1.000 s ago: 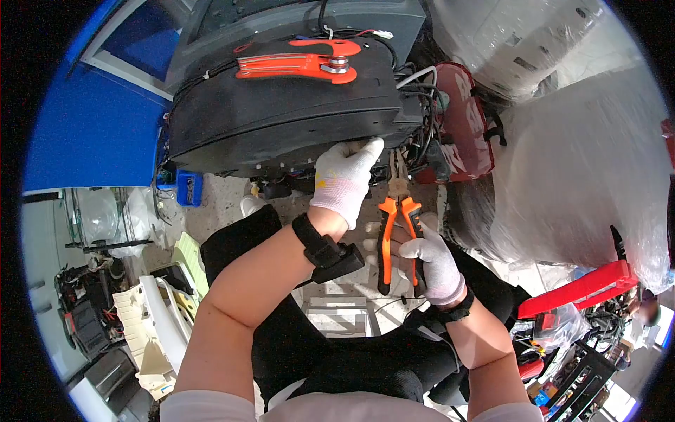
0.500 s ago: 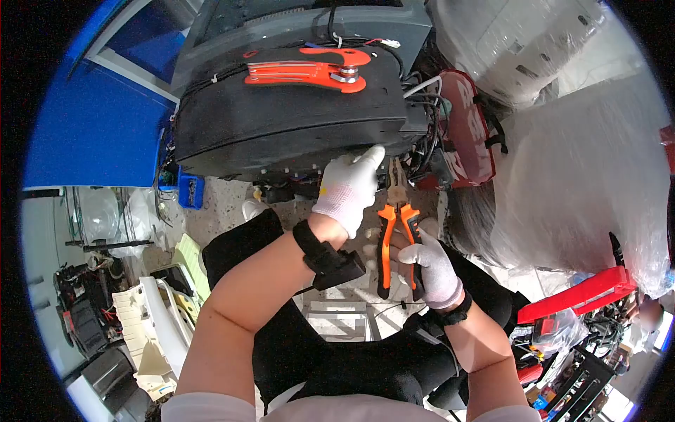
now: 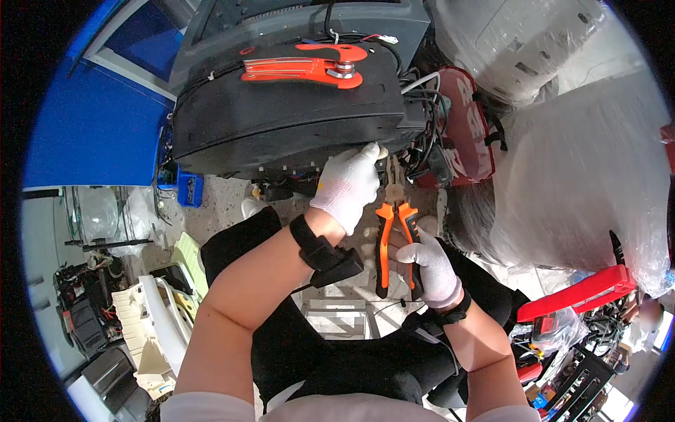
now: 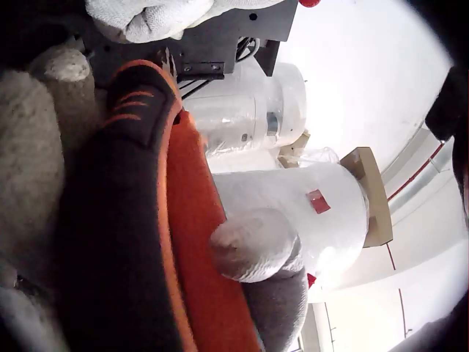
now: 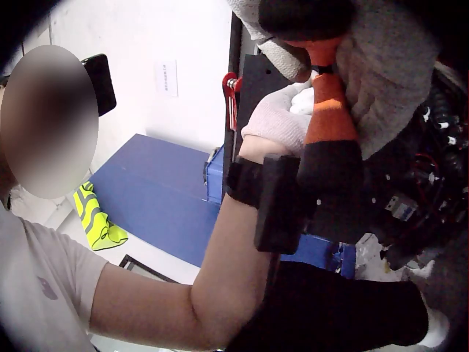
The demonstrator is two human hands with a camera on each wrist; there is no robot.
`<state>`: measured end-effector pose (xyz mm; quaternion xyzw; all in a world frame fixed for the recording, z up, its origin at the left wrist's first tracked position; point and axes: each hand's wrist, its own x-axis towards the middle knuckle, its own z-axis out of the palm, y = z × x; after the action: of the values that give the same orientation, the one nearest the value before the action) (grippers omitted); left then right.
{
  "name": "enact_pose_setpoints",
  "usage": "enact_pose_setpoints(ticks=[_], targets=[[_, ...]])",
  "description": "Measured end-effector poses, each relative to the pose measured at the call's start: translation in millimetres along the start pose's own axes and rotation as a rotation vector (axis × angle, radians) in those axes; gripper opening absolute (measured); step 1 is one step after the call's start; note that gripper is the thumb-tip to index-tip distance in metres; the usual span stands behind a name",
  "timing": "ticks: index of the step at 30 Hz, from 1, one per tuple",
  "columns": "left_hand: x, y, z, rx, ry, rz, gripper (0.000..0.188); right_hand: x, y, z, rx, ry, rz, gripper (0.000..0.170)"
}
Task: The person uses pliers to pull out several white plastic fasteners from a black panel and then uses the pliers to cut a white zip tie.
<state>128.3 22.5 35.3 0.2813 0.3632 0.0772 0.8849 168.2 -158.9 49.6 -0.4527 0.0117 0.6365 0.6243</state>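
Observation:
In the head view, my gloved left hand grips the lower front edge of a black casing, its thumb up at the edge and its fingers curled under. My gloved right hand holds combination pliers with orange and black handles spread apart. The plier jaws point up to the casing edge, just right of my left thumb. Close up in the left wrist view is one plier handle, with the left hand beyond at a dark plate. What the jaws meet is hidden.
An orange folding tool set lies on the casing. Cables hang at its right end beside a red bag. Film-wrapped bundles stand at right, a small blue bin on the floor at left.
The left thumb and fingertips have shifted slightly at the casing edge. The pliers have drifted a little down and left in the head view, still in the right hand.

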Motion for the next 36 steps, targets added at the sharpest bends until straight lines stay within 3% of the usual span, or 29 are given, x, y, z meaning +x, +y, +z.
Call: enact_pose_setpoints(ticks=[4, 6, 7, 8, 10, 12, 15, 17, 18, 20, 21, 24, 25, 26, 28, 29, 30, 32, 36], targets=[[0.2, -4.2, 1.3, 0.017, 0.013, -0.019, 0.017, 0.9, 2.5, -2.9, -0.05, 0.021, -0.005, 0.067], [-0.4, -6.2, -0.2, -0.112, 0.035, -0.043, 0.015, 0.6, 0.6, 1.8, -0.04, 0.003, -0.01, 0.067], [-1.4, -7.8, -1.9, -0.114, 0.037, -0.045, 0.015, -1.4, -1.2, 8.4, 0.006, 0.013, -0.039, 0.06], [-3.0, -9.5, -4.9, -0.168, 0.001, -0.019, 0.014, -2.3, -2.6, 12.6, 0.053, 0.024, -0.068, 0.053], [-4.6, -12.1, -13.3, -0.222, -0.031, 0.005, 0.012, -0.4, -2.6, 9.9, 0.046, -0.001, -0.049, 0.059], [-5.2, -12.0, -23.7, -0.27, -0.23, 0.053, 0.009, 3.0, 0.6, 5.8, 0.04, -0.026, -0.034, 0.065], [-7.2, -16.2, -35.0, -0.253, -0.23, 0.089, 0.009, 6.4, 7.0, 3.4, -0.086, 0.08, -0.04, 0.063], [-6.6, -21.8, -32.9, -0.214, -0.168, 0.116, 0.008, 3.1, 4.5, 6.8, -0.237, 0.175, -0.117, 0.033], [-8.2, -20.9, -33.1, -0.215, -0.167, 0.115, 0.008, 4.4, 4.0, 6.0, -0.237, 0.176, -0.115, 0.033], [-14.2, -17.2, -34.6, 0.095, 0.053, -0.002, 0.016, 8.6, 3.6, 3.6, -0.242, 0.131, -0.038, 0.033], [-16.0, -18.8, -36.8, 0.197, 0.097, -0.05, 0.029, 11.0, 5.0, 3.0, -0.244, 0.132, -0.037, 0.033], [-26.8, -14.0, -30.4, 0.388, 0.111, -0.137, 0.033, 16.6, 7.3, 3.5, -0.132, 0.104, -0.042, 0.037], [-15.3, -32.0, -40.0, 0.39, 0.043, 0.02, 0.039, 17.5, 6.8, 4.4, -0.125, 0.116, -0.038, 0.039], [-14.9, -34.9, -44.5, 0.388, 0.044, 0.02, 0.039, 18.4, 6.7, 5.6, -0.118, 0.128, -0.033, 0.042], [-17.2, -37.5, -51.9, 0.636, -0.122, 0.217, 0.042, 19.2, 6.8, 5.3, -0.122, 0.106, -0.037, 0.043], [-26.2, -27.9, -44.9, 0.602, -0.139, 0.102, 0.041, 19.4, 6.8, 4.4, -0.124, 0.085, -0.041, 0.045], [-29.5, -23.5, -41.8, 0.601, -0.137, 0.103, 0.041, 19.8, 7.3, 3.4, -0.125, 0.084, -0.04, 0.045], [-32.3, -19.0, -38.8, 0.835, -0.107, 0.229, 0.039, 20.0, 8.1, 1.1, -0.113, 0.065, -0.035, 0.045], [-30.1, -26.0, -39.5, 0.758, -0.078, 0.287, 0.04, 24.2, 5.8, -0.8, -0.07, -0.014, -0.033, 0.046]])
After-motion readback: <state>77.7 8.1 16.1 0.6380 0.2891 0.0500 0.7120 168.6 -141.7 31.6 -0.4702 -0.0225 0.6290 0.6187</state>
